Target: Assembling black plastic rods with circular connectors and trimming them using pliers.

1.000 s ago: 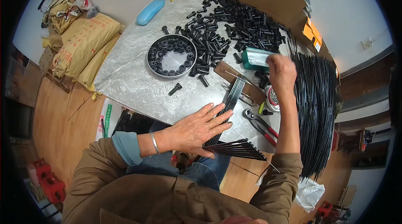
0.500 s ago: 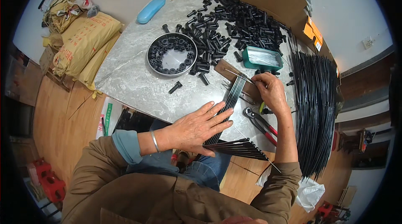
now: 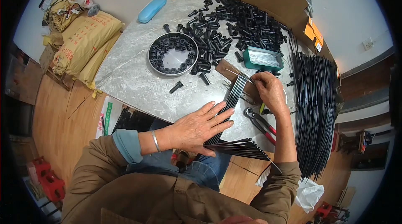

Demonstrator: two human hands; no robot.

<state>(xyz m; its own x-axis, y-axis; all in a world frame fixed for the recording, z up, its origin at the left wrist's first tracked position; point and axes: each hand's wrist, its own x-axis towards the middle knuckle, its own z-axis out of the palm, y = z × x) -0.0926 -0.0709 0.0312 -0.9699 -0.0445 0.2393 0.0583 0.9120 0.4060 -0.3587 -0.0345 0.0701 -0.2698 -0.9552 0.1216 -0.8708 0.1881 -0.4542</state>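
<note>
My left hand (image 3: pixel 200 124) lies flat with fingers stretched out, pressing on a row of thin black rods (image 3: pixel 237 91) near the table's front edge. Below that palm the fanned rod ends (image 3: pixel 243 148) stick out toward my right forearm. At the far end of the row, the thumb and fingers of my right hand (image 3: pixel 270 91) pinch a thin metal wire (image 3: pixel 233 72) that runs across the rod tips. Under these tips lies a brown wooden board (image 3: pixel 223 68), partly hidden by the rods and my right hand.
Beyond the board stand a green box of thin pale wires (image 3: pixel 263 59) and a heap of black plastic tubes (image 3: pixel 251 20). A round tin (image 3: pixel 172 73) holds small black parts. Red-handled cutters (image 3: pixel 259 124) lie by my right forearm; long black rods (image 3: pixel 314 106) hang along the right edge.
Both hands hold nearly the same places on the rods and the wire. The whole view has shifted very slightly.
</note>
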